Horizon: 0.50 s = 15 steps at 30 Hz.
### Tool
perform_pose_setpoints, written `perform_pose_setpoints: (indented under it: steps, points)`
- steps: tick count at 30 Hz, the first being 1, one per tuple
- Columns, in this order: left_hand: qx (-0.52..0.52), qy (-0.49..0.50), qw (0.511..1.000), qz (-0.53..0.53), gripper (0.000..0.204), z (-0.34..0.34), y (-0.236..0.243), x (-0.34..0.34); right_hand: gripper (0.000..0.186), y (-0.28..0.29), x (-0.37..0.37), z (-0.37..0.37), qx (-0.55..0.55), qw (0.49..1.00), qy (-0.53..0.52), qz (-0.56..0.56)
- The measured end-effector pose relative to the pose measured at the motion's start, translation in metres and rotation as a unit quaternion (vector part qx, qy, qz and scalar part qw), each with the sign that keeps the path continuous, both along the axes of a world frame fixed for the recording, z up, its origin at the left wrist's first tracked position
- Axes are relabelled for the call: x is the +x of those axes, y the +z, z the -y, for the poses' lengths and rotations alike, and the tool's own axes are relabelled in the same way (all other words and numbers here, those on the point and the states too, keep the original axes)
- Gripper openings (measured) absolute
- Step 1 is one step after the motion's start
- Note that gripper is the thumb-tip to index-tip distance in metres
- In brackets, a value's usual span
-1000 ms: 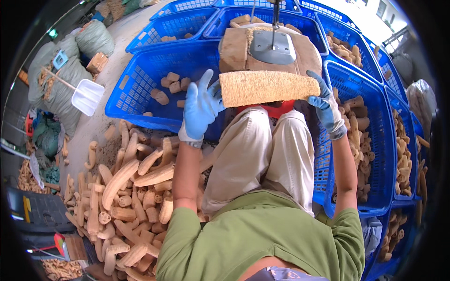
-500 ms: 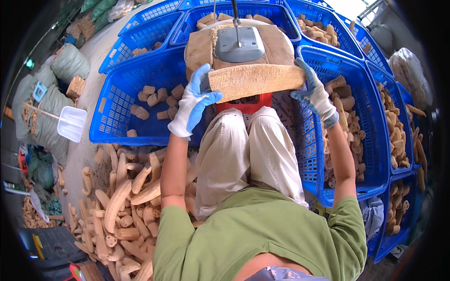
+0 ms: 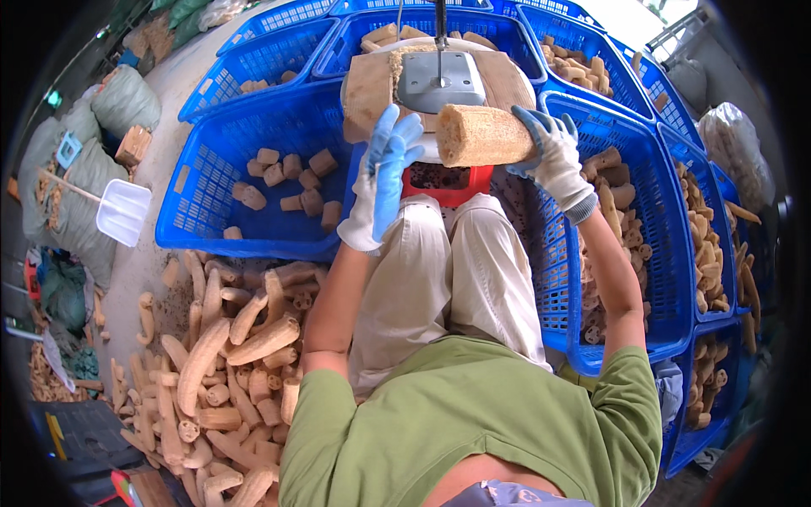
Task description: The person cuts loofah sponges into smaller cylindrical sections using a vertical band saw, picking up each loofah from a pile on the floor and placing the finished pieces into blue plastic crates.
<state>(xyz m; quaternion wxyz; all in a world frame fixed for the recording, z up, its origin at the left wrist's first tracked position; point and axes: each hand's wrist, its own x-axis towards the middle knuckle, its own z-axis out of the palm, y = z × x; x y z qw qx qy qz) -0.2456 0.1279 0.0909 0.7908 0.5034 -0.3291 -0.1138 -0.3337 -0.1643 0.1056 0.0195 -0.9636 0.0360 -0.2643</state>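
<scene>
My right hand [image 3: 553, 156] in a white and blue glove grips a long tan loofah [image 3: 481, 135] by its right end, with the other end angled toward me and showing its cut face. My left hand [image 3: 380, 177], gloved the same way, is off the loofah at its left, fingers raised and apart. Just beyond both hands is a cutting machine with a thin upright blade, a grey metal plate [image 3: 441, 84] and a wooden top [image 3: 367, 93]. A red object [image 3: 439, 194] shows below it, between the machine and my knees.
A blue basket with short loofah pieces [image 3: 194, 224] sits at left, another with loofahs [image 3: 680, 334] at right, and more baskets behind and farther right. A loose heap of loofahs [image 3: 203, 372] lies at lower left. Sacks [image 3: 127, 101] and a white scoop [image 3: 122, 211] stand at far left.
My left hand has let go of the loofah, which both hands held before. The loofah has turned from crosswise to angled toward me in my right hand.
</scene>
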Motion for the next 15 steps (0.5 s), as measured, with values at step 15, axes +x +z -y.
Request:
perform_pose_setpoints:
  steps: [15]
  points:
    - [0.071, -0.025, 0.997, 0.018, 0.061, 0.006, 0.001, 0.044, 0.109, 0.024, 0.009, -0.030, -0.145, 0.988, -0.032, -0.047]
